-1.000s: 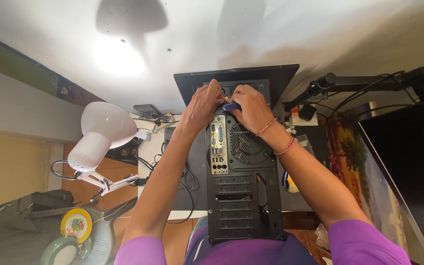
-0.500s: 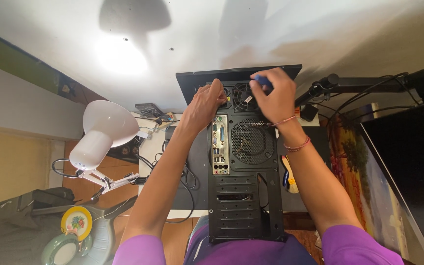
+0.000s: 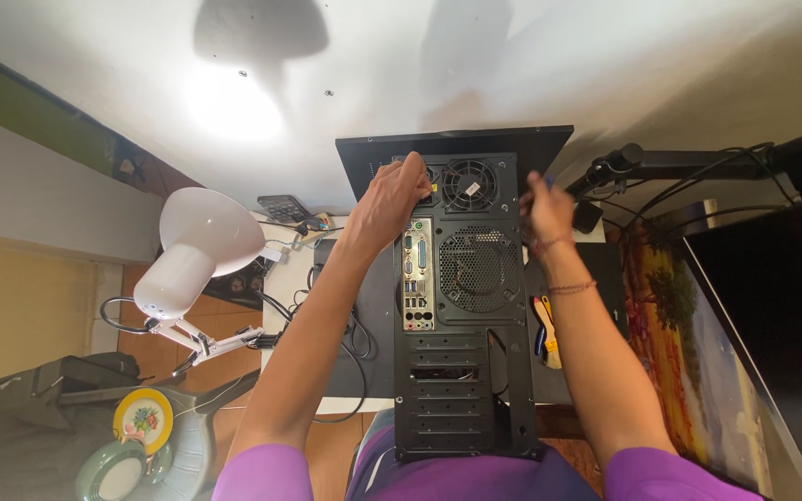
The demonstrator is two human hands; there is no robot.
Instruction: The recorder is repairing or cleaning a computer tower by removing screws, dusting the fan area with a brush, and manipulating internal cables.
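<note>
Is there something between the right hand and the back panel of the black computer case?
Nothing visible. The right hand is at the right edge of the computer case, with no object between them. The left hand rests on the case top.

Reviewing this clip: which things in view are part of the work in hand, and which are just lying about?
In hand:
- black computer case, rear panel facing the camera
- left hand on its top left corner
- right hand off its right edge, blurred

Lying about:
- white desk lamp
- floral plate
- calculator
- monitor arm
- tools beside the case

The computer case (image 3: 461,306) is matt black perforated metal; the desk lamp (image 3: 199,243) shade is glossy white.
</note>
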